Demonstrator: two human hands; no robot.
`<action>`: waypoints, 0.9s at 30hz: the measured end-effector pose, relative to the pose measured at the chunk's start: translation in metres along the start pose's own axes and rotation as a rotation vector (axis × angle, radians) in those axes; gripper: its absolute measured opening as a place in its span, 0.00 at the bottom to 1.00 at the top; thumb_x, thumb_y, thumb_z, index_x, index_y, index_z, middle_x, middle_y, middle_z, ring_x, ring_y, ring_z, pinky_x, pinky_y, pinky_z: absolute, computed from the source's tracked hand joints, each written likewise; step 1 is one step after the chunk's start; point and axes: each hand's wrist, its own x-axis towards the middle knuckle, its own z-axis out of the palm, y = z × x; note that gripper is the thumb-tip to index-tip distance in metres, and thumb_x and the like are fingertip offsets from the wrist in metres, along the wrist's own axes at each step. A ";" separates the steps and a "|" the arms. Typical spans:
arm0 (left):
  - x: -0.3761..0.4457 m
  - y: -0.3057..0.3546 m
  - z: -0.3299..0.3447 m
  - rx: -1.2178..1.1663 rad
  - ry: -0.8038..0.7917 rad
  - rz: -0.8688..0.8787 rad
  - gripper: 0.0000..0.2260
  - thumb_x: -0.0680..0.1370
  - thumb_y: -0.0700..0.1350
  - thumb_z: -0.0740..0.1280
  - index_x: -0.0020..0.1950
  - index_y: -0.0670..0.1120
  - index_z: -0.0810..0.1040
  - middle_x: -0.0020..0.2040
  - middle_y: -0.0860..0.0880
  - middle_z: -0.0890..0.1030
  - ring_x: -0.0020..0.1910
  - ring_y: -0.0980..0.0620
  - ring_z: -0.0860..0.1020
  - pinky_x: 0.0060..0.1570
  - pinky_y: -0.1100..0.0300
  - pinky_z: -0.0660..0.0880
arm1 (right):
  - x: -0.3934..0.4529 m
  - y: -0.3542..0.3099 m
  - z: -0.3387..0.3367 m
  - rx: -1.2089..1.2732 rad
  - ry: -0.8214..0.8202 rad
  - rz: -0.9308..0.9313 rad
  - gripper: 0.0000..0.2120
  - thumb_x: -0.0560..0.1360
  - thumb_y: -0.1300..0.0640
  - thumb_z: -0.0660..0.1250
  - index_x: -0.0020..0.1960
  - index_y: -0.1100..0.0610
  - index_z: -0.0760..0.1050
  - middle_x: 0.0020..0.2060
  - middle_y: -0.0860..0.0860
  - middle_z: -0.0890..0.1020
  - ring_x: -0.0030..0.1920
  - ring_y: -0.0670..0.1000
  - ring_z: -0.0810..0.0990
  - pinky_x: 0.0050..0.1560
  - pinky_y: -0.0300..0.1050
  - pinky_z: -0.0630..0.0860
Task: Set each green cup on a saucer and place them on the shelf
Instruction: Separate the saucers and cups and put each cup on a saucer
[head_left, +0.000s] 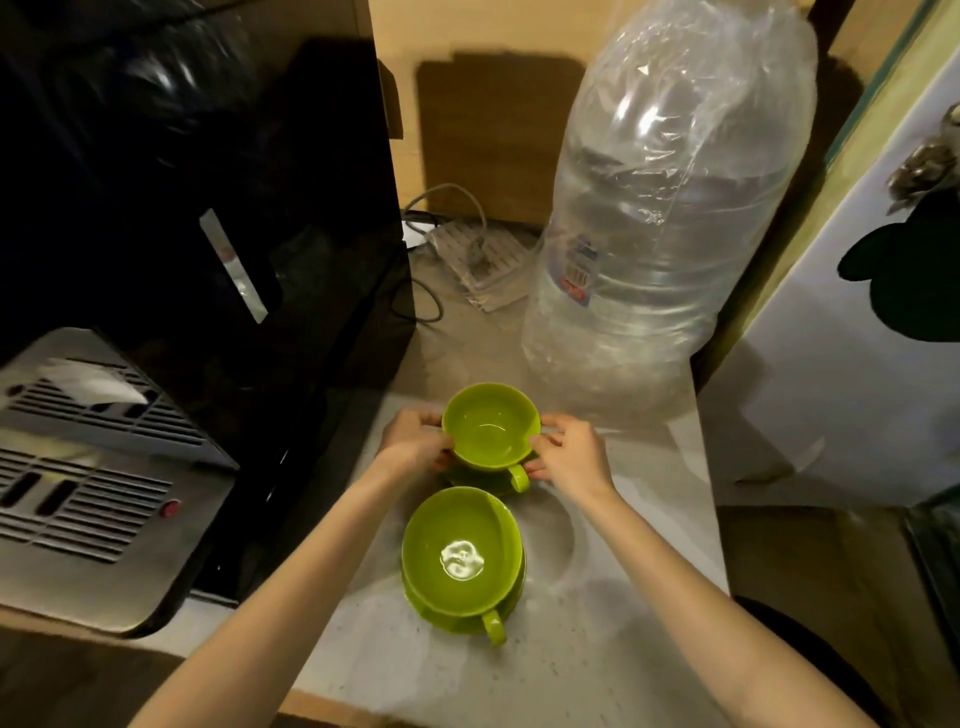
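Nearest you, one glossy green plastic cup (460, 553) sits on its green saucer (511, 597). Your left hand (415, 439) and right hand (569, 454) grasp the farther green cup (488, 426) on the pale counter (597, 649).

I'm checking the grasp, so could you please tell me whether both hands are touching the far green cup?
Touching. The head view shows the left hand and the right hand pressed against opposite sides of the far green cup, fingers on its rim and wall.
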 end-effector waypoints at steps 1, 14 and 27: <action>0.000 -0.001 -0.001 -0.013 -0.002 -0.015 0.14 0.73 0.33 0.66 0.59 0.38 0.74 0.43 0.39 0.79 0.29 0.49 0.75 0.18 0.69 0.72 | 0.000 0.000 0.001 -0.002 -0.003 0.001 0.15 0.76 0.66 0.61 0.62 0.64 0.71 0.43 0.58 0.80 0.24 0.46 0.79 0.30 0.41 0.80; 0.006 -0.017 0.000 -0.022 -0.005 -0.035 0.20 0.71 0.36 0.68 0.62 0.43 0.72 0.53 0.36 0.81 0.41 0.45 0.81 0.34 0.60 0.77 | -0.003 0.006 0.000 -0.053 -0.001 -0.026 0.15 0.76 0.64 0.62 0.63 0.62 0.71 0.45 0.57 0.81 0.29 0.49 0.80 0.35 0.41 0.81; 0.015 -0.029 -0.012 0.088 0.020 -0.046 0.05 0.77 0.39 0.60 0.48 0.42 0.75 0.32 0.45 0.78 0.31 0.48 0.80 0.40 0.53 0.79 | 0.015 0.015 -0.012 -0.026 -0.054 0.255 0.08 0.78 0.59 0.56 0.55 0.58 0.70 0.39 0.59 0.78 0.27 0.55 0.80 0.33 0.49 0.80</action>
